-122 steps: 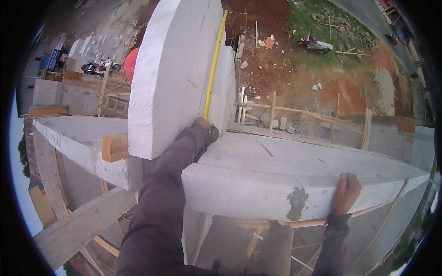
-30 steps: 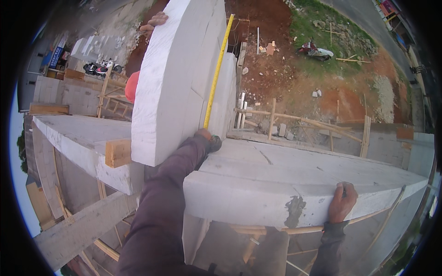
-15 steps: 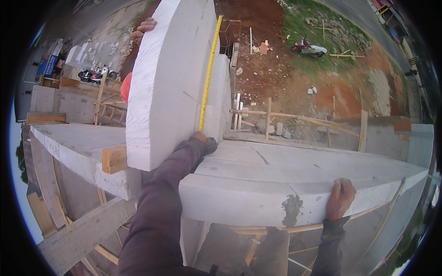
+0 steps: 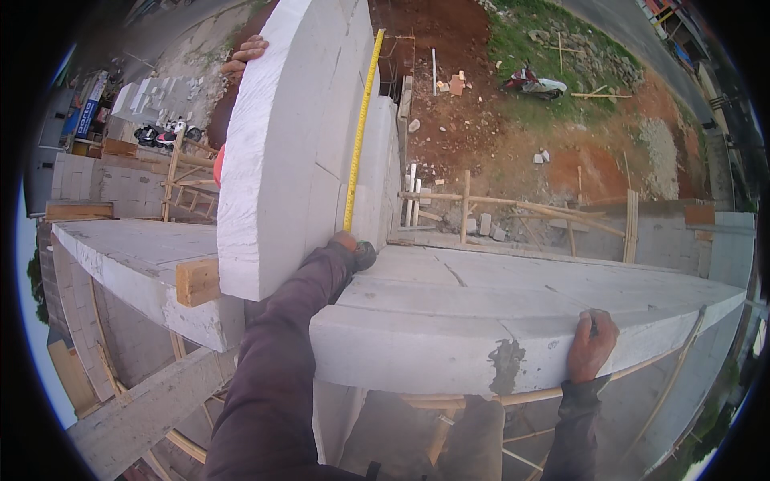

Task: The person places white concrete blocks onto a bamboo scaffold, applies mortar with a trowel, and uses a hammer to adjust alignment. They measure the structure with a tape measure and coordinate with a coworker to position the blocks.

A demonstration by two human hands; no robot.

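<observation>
Tape measure [image 4: 363, 132] stretches toward twelve o'clock from the closed left hand [image 4: 345, 240]; right hand [image 4: 593, 346], four o'clock, curls against blockwork [image 4: 417, 345], contents unclear. Best kept straight, unbowed.

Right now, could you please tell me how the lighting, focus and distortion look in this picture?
Head view: soft, even light, with no hard shadows on the white block wall; head view: fisheye bending along that wall's long front edge, and black corners; head view: a hazy smear at upper left, while the yellow measuring tape stands out clearly, its markings too small to read.
</observation>
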